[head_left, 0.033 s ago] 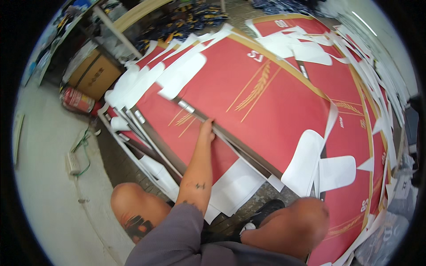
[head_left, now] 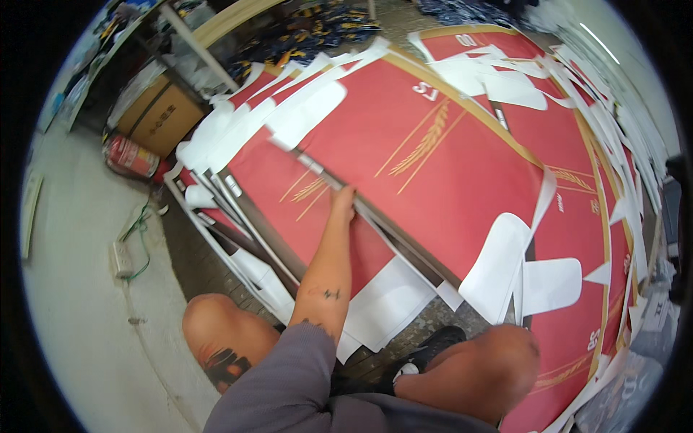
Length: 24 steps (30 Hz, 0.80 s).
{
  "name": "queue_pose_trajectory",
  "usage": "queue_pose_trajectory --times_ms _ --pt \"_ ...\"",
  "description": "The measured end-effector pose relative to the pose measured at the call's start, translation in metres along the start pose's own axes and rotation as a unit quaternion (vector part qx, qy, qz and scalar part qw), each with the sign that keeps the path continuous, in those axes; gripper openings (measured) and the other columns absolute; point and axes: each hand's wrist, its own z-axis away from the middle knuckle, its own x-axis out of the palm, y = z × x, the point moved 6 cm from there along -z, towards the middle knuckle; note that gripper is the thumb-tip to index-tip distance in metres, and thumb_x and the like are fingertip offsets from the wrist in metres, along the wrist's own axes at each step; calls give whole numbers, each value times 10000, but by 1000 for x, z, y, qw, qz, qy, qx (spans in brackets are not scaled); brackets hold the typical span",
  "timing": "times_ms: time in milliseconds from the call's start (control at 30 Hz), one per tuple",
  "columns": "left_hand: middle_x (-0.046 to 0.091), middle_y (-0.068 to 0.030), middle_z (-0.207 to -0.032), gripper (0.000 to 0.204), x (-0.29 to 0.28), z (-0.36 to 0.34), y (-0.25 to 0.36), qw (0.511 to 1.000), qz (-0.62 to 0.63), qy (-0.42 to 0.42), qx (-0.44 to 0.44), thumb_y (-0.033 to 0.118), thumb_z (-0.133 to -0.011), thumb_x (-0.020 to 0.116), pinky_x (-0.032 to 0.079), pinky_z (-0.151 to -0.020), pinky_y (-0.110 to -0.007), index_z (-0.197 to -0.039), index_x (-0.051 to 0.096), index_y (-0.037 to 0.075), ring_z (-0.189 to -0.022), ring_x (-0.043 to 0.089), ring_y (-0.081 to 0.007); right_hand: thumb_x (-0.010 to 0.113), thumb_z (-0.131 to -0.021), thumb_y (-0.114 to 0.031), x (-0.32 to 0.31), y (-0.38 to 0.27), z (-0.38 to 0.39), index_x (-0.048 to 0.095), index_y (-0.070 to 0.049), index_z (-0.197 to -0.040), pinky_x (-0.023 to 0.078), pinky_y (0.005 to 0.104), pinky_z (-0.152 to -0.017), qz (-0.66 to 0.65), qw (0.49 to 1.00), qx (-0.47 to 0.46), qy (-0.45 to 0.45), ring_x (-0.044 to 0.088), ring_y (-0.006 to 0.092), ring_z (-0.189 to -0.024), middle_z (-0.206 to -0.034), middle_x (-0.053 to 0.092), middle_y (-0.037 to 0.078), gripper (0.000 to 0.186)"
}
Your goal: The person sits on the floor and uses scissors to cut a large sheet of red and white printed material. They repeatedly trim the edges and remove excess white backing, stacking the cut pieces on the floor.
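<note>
My left hand [head_left: 343, 203] is closed on the near edge of a large red printed sheet [head_left: 447, 198], along its dark strip. This top sheet carries a gold wheat-ear print and a tan band on its far side. Its near edge is raised slightly above another red sheet [head_left: 317, 231] with a similar print. White rounded cut-out pieces [head_left: 498, 260] lie on the right end of the top sheet, and another white flap [head_left: 307, 115] is at its left end. My fingertips are partly hidden at the edge. My right hand is out of view.
More red sheets [head_left: 563, 317] with white offcuts spread to the right. A cardboard box [head_left: 159, 119] and a red fire extinguisher [head_left: 132, 157] stand at the left beside a wall with a power socket [head_left: 121, 260]. My bent knees flank white sheets [head_left: 382, 303]. Patterned fabric lies beyond.
The whole view has shifted slightly. My left hand keeps its place on the sheet's edge, with no clear movement of the sheet.
</note>
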Motion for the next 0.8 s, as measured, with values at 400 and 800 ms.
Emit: queue_pose_trajectory --times_ms 400,800 --pt "636 -174 -920 380 84 -41 307 951 -270 -47 147 -5 -710 608 532 -586 -376 -1079 550 -79 -750 641 -265 751 -747 -161 -96 -28 -108 582 16 -1011 484 416 -668 97 991 -77 -52 627 310 -758 -835 642 188 360" --pt "603 -173 -1188 592 -261 -28 218 971 -235 28 32 188 -802 748 517 -875 -398 -1271 480 -55 -1048 600 -274 705 -757 -302 -102 -381 -244 607 15 -991 488 481 -763 425 801 -393 -155 616 403 -901 -931 637 232 406"
